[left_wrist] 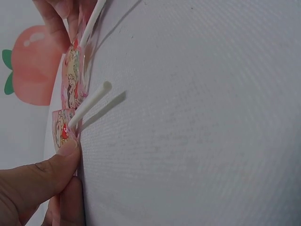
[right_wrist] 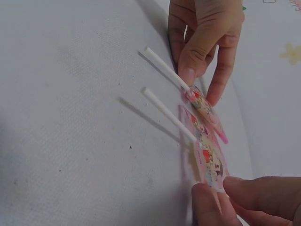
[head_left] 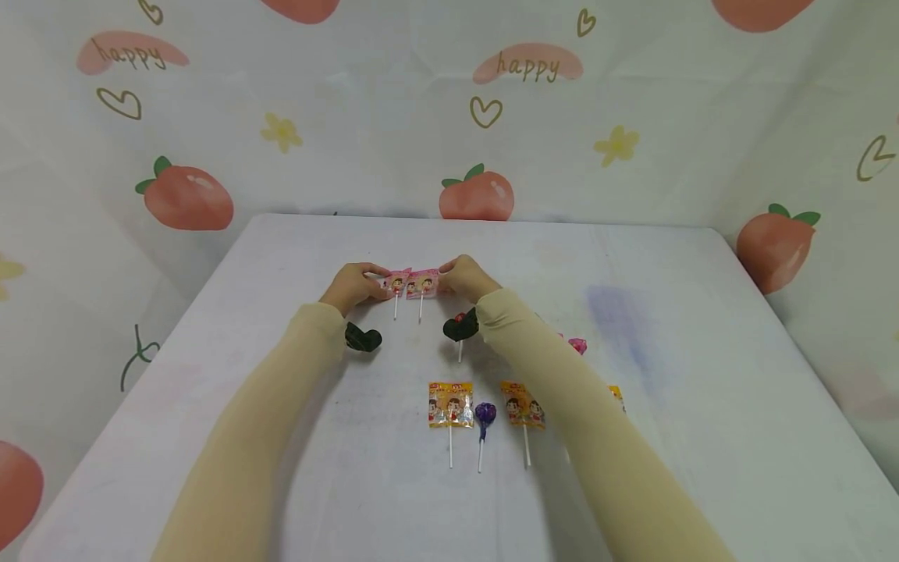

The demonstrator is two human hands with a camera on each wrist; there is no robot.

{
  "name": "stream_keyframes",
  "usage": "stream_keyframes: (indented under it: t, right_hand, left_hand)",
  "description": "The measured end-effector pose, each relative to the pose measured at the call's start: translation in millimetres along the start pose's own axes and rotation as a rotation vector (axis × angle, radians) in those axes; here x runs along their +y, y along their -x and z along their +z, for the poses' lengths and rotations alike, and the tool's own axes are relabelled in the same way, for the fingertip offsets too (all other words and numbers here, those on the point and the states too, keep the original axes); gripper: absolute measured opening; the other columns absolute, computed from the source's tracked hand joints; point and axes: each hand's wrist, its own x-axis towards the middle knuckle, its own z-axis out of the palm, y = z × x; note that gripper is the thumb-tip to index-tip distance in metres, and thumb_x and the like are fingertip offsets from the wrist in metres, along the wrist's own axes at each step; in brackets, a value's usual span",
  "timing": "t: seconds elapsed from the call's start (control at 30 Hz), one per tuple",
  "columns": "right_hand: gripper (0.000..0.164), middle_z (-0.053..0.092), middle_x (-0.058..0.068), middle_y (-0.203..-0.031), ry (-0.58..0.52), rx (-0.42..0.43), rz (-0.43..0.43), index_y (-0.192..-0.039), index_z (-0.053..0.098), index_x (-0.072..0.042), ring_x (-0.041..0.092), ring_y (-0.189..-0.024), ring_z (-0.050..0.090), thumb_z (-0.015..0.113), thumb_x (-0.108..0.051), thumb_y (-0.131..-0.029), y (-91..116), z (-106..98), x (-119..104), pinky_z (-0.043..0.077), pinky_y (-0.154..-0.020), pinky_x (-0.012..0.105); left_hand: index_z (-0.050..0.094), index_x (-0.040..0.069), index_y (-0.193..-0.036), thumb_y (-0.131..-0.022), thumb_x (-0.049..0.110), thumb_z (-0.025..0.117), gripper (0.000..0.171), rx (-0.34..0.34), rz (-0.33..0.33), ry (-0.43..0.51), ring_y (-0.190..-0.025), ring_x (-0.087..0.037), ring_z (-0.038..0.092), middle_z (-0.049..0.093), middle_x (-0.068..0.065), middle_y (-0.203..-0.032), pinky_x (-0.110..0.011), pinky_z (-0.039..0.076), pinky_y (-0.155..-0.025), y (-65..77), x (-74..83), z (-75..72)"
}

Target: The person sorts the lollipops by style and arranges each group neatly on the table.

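Two lollipops in flat pink wrappers lie side by side toward the back of the table, their white sticks pointing to the front. My left hand (head_left: 353, 287) pinches the wrapper of the left pink lollipop (head_left: 397, 282) between thumb and fingers, as the left wrist view shows. The right pink lollipop (head_left: 423, 284) has its wrapper edge pinched by my right hand (head_left: 467, 279); the right wrist view shows thumb and finger on it. The two wrappers meet or slightly overlap at their inner edges.
Nearer the front lie a yellow-wrapped lollipop (head_left: 451, 404), a purple lollipop (head_left: 485, 414) and another yellow-wrapped lollipop (head_left: 523, 405). A red lollipop (head_left: 460, 326) lies near the right wrist, partly covered by a dark wrist strap. Past the right sleeve shows a pink lollipop (head_left: 577, 345).
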Motion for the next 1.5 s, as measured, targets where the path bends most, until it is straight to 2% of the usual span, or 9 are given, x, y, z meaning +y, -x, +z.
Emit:
stream_keyframes:
  t: [0.13,0.3,0.6,0.9,1.0,1.17,1.5]
  right_hand:
    - [0.039,0.059,0.015,-0.112,-0.024,-0.017,0.007,-0.129,0.055,0.006,0.013,-0.08,0.053,0.06,0.002,-0.091,3.3,-1.4,-1.3,0.046,-0.075,0.022]
    - [0.038,0.059,0.017,-0.115,-0.074,-0.043,0.014,-0.129,0.055,0.008,0.014,-0.081,0.057,0.058,0.006,-0.091,6.6,-2.3,-2.8,0.05,-0.086,0.027]
    - [0.039,0.06,0.021,-0.124,-0.055,-0.048,0.024,-0.128,0.056,0.007,0.014,-0.08,0.056,0.058,0.007,-0.089,8.4,-3.7,-3.7,0.049,-0.079,0.024]
    - [0.038,0.058,0.021,-0.126,-0.094,-0.06,0.054,-0.129,0.055,0.007,0.016,-0.083,0.058,0.057,0.008,-0.091,7.8,-3.6,-5.4,0.049,-0.093,0.03]
    - [0.039,0.057,0.023,-0.128,-0.138,-0.071,0.063,-0.129,0.054,0.009,0.019,-0.087,0.058,0.055,0.009,-0.091,7.8,-3.1,-5.4,0.048,-0.097,0.033]
    - [0.039,0.055,0.024,-0.13,-0.186,-0.077,0.071,-0.13,0.053,0.01,0.02,-0.09,0.057,0.054,0.011,-0.091,6.3,-3.3,-4.9,0.047,-0.098,0.035]
    - [0.04,0.053,0.021,-0.134,-0.155,-0.081,0.05,-0.132,0.053,0.008,0.021,-0.096,0.057,0.053,0.009,-0.092,7.9,-9.3,-2.5,0.046,-0.1,0.034]
  left_hand:
    - [0.059,0.017,-0.132,-0.083,0.02,0.078,0.053,-0.001,0.001,0.0,-0.085,-0.018,0.043,0.052,-0.007,-0.101,-0.028,0.035,-0.075,1.5,1.5,0.0]
    - [0.06,0.017,-0.132,-0.083,0.019,0.077,0.051,0.002,-0.002,0.002,-0.087,-0.018,0.043,0.053,-0.008,-0.104,-0.028,0.035,-0.077,3.7,3.0,-0.6]
    - [0.059,0.016,-0.132,-0.083,0.017,0.077,0.052,-0.001,-0.007,0.001,-0.086,-0.018,0.044,0.053,-0.007,-0.102,-0.028,0.035,-0.077,3.1,1.6,0.1]
    - [0.06,0.017,-0.131,-0.083,0.017,0.077,0.052,0.004,-0.005,0.001,-0.086,-0.019,0.043,0.053,-0.007,-0.1,-0.029,0.035,-0.078,0.9,0.8,-0.1]
    - [0.06,0.017,-0.131,-0.083,0.017,0.077,0.051,0.004,-0.005,-0.001,-0.086,-0.019,0.043,0.053,-0.007,-0.1,-0.029,0.035,-0.078,1.3,1.1,-0.4]
    - [0.06,0.017,-0.132,-0.083,0.016,0.077,0.051,0.0,-0.012,0.016,-0.086,-0.019,0.044,0.054,-0.007,-0.101,-0.029,0.035,-0.079,3.1,2.0,-0.8]
    - [0.06,0.017,-0.132,-0.083,0.016,0.077,0.052,0.005,-0.006,-0.004,-0.086,-0.018,0.044,0.055,-0.007,-0.099,-0.029,0.035,-0.08,0.4,1.5,-0.2]
